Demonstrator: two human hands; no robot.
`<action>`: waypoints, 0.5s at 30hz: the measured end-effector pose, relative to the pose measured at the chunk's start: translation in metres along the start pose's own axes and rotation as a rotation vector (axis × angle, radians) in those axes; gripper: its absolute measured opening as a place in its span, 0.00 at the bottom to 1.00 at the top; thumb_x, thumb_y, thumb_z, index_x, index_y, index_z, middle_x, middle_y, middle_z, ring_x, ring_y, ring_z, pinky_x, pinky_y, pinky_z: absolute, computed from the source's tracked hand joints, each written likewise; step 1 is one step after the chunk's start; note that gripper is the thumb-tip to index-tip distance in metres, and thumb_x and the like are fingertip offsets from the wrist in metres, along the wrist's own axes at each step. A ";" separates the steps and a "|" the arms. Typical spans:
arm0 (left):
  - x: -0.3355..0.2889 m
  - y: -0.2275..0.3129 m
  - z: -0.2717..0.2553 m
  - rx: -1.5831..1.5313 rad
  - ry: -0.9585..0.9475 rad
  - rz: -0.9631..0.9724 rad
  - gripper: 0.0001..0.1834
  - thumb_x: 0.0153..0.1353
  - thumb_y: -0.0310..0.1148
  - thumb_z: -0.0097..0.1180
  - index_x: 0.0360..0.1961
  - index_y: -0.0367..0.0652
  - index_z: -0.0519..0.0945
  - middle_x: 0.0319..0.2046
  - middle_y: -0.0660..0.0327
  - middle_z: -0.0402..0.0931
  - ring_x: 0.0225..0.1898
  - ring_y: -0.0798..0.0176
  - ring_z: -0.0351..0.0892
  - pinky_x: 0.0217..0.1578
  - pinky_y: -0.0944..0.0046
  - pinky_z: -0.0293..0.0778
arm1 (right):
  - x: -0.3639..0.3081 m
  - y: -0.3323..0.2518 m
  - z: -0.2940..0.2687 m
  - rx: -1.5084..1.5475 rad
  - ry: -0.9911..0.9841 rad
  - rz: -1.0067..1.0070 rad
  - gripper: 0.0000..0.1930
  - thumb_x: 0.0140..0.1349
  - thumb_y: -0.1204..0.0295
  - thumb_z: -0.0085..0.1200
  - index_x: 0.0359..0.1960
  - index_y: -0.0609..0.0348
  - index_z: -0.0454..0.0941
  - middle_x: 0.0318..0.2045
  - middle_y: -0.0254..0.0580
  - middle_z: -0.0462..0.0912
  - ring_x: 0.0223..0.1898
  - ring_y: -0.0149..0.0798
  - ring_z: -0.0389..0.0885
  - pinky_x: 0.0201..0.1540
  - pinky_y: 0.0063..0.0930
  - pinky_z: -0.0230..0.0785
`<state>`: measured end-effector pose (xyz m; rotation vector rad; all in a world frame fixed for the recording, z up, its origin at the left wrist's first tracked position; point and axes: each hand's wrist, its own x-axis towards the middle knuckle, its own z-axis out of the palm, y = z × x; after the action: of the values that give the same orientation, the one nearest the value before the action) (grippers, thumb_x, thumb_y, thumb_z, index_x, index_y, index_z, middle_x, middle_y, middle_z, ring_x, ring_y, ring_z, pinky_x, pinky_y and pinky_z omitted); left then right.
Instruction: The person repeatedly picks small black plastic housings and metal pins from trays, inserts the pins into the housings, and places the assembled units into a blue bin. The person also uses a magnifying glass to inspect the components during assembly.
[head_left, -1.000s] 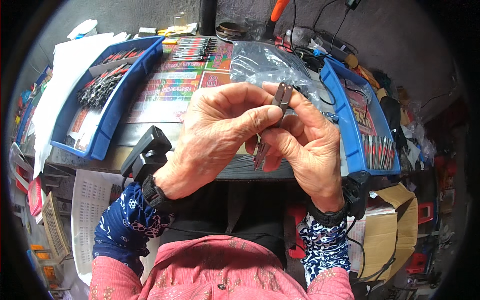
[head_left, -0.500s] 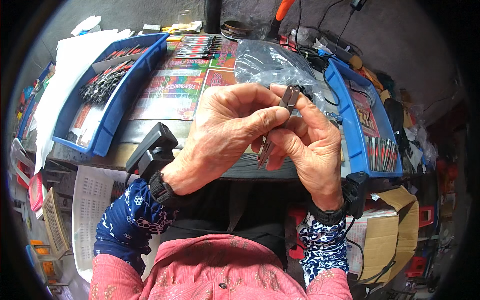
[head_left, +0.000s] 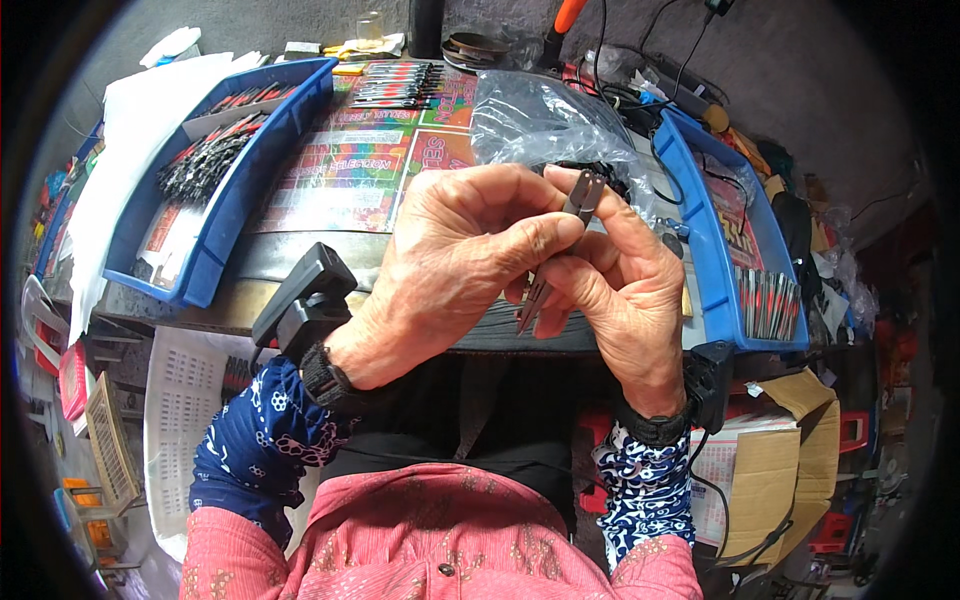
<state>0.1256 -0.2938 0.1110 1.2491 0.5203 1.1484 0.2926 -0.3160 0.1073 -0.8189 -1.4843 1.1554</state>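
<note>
Between my two hands, over the near edge of the worktable, is a slim grey metal piece (head_left: pixel 584 193). Small holes and a slot show at its upper end, and its narrow lower end points down toward me. My left hand (head_left: pixel 455 255) pinches it near the middle with thumb and fingers. Closed around its lower half, my right hand (head_left: pixel 622 295) has the thumb pressed against it and the index finger behind the upper end. The fingers hide the middle of the piece. Just behind my fingers lies a clear plastic bag (head_left: pixel 545 115) with dark items near its front edge.
At the left stands a blue tray (head_left: pixel 215 250) with many black-and-red slim pieces. Another blue tray (head_left: pixel 715 270) at the right holds a row of silver-and-red pieces (head_left: pixel 768 305). More lie in a row (head_left: pixel 395 85) at the back. A white basket (head_left: pixel 180 430) and cardboard box (head_left: pixel 765 480) flank my lap.
Both hands keep their grip on the metal piece, which has turned slightly, so its slotted face shows differently. The view has shifted a little.
</note>
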 end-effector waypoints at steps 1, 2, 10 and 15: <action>0.000 0.000 0.000 -0.005 0.000 -0.004 0.07 0.62 0.30 0.63 0.39 0.39 0.81 0.30 0.67 0.80 0.29 0.76 0.76 0.26 0.76 0.69 | 0.000 0.000 0.000 0.004 0.002 0.006 0.27 0.62 0.79 0.58 0.64 0.56 0.69 0.25 0.29 0.78 0.23 0.20 0.74 0.24 0.14 0.69; 0.000 -0.001 0.001 -0.010 0.001 -0.008 0.07 0.62 0.30 0.62 0.39 0.39 0.81 0.30 0.67 0.80 0.28 0.76 0.76 0.26 0.76 0.69 | -0.001 0.000 -0.001 0.005 -0.003 0.007 0.27 0.62 0.79 0.58 0.64 0.57 0.68 0.25 0.29 0.78 0.22 0.20 0.75 0.24 0.14 0.69; -0.001 -0.005 0.002 -0.010 -0.007 -0.029 0.08 0.62 0.31 0.62 0.39 0.39 0.81 0.29 0.66 0.80 0.28 0.76 0.75 0.25 0.76 0.69 | -0.004 0.002 -0.001 0.048 -0.007 0.021 0.27 0.63 0.79 0.57 0.64 0.58 0.68 0.24 0.29 0.78 0.22 0.20 0.75 0.25 0.13 0.68; -0.002 -0.005 0.002 -0.026 -0.012 -0.058 0.08 0.62 0.31 0.62 0.39 0.39 0.81 0.29 0.67 0.79 0.29 0.77 0.75 0.26 0.76 0.69 | -0.005 0.003 -0.002 0.006 -0.023 0.010 0.27 0.63 0.80 0.57 0.64 0.58 0.67 0.26 0.30 0.79 0.23 0.21 0.76 0.25 0.13 0.69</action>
<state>0.1285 -0.2961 0.1060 1.2106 0.5275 1.0953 0.2955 -0.3196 0.1028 -0.8126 -1.4965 1.1799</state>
